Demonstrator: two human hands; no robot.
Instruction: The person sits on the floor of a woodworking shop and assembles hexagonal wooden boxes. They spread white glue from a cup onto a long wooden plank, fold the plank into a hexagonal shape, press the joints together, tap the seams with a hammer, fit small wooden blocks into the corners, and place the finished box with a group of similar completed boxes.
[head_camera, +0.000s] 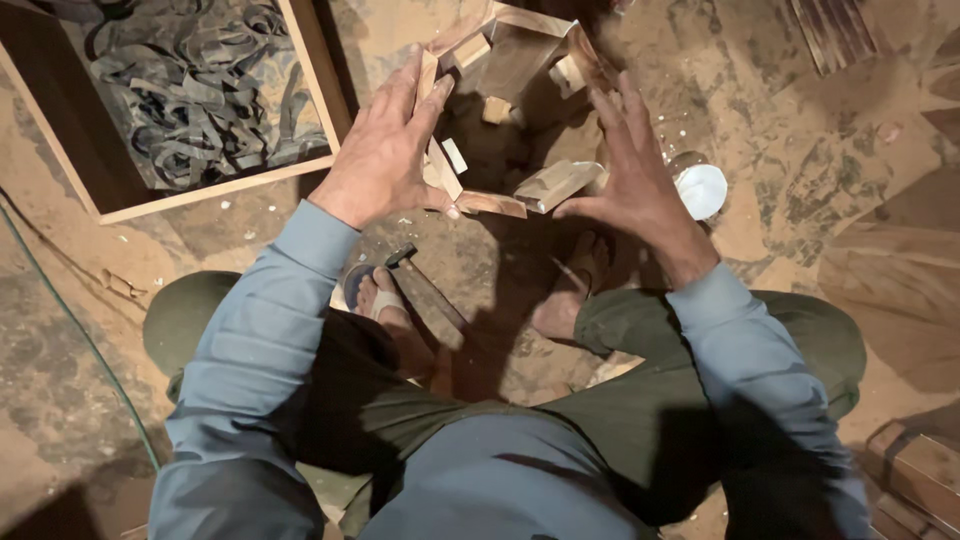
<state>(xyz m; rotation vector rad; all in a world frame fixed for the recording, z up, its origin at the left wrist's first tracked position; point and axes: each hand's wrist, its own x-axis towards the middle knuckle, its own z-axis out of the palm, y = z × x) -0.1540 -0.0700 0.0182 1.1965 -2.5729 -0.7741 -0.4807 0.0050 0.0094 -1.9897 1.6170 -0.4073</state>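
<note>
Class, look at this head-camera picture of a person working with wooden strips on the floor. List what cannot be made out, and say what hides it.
- Wooden frame: its far end is cut off by the top edge, and shadow hides its inside.
- Left hand: its palm covers the strip beneath.
- Right hand: whether it touches the wood is unclear.
- Hammer: its handle runs into shadow.
- White lid: partly behind the right wrist.
- Box of dark straps: cut off at the top-left corner.

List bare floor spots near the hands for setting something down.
Free: dusty floor between the wooden tray of dark strips and left sleeve; floor right of the white round lid. Crowded: hands on the small wooden frame, hammer by the feet.
</note>
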